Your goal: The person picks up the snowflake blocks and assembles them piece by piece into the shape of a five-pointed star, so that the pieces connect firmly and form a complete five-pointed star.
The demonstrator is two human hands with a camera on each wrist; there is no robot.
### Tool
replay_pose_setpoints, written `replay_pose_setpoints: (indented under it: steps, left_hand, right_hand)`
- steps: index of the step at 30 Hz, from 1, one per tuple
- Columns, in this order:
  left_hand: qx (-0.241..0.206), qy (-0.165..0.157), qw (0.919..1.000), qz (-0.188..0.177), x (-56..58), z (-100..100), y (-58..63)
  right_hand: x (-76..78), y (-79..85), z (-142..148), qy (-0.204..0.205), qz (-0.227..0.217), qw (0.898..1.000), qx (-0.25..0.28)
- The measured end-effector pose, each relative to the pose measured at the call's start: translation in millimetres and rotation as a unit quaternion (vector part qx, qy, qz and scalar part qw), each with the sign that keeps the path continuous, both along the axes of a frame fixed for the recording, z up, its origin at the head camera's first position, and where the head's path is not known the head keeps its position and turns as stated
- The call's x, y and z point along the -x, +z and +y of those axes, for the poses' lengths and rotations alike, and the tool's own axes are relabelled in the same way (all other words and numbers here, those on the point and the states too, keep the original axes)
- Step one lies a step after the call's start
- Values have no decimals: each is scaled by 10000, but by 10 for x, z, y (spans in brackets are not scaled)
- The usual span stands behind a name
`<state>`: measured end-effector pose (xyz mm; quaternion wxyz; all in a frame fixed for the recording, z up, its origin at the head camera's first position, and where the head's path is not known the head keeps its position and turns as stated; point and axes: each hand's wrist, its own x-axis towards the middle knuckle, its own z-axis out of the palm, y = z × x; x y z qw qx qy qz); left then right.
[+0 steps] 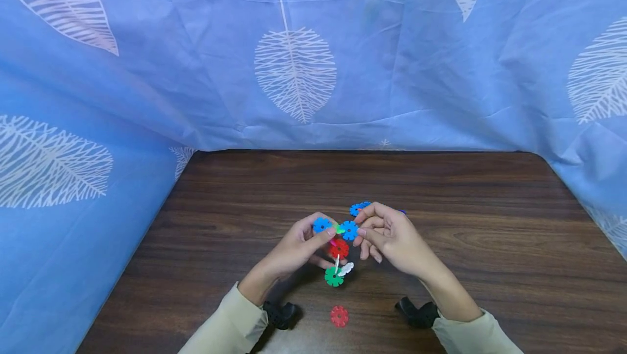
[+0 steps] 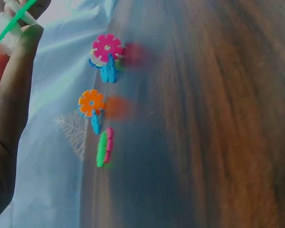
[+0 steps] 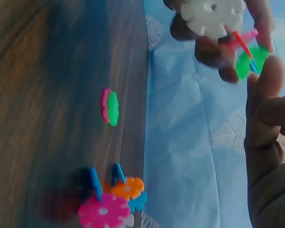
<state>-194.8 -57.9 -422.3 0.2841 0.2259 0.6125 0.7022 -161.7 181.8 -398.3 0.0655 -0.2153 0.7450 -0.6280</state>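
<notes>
My left hand (image 1: 296, 242) grips a chain of notched plastic discs over the table, thumb pressing on top near the left blue disc (image 1: 321, 225). From it hang a red disc (image 1: 339, 248), a white disc (image 1: 346, 269) and a green disc (image 1: 334, 276). A bright green disc (image 3: 259, 59) joins the chain between the two blue ones. My right hand (image 1: 394, 237) pinches the edge of the right blue disc (image 1: 349, 230) between thumb and index finger, its other fingers loosely curled. In the right wrist view, that disc is mostly hidden by the fingers.
A loose red disc (image 1: 339, 316) lies on the wooden table (image 1: 235, 190) near the front. Behind my right hand are more blue discs (image 1: 360, 208), partly covered. The wrist views show a pink disc (image 2: 107, 47), an orange disc (image 2: 90, 103) and a green-and-pink pair (image 2: 104, 147). A leaf-patterned curtain (image 1: 367, 71) surrounds the table.
</notes>
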Motion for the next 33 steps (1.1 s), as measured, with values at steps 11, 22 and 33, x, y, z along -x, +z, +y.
replay_pose_setpoints:
  steps: [11,22,33]
  left_hand:
    - [475,-78,9987,-169,-22,18,-7]
    - [449,-135,9983,-335,-5,38,-86]
    - [361,-260,9983,-370,-5,74,-134]
  right_hand:
    - [219,-21,551,-1749,433,9402,-2889]
    - [362,-254,623,-1910,545,9011,-3854]
    - [256,-204,448,-1799,1026,9322,-2967]
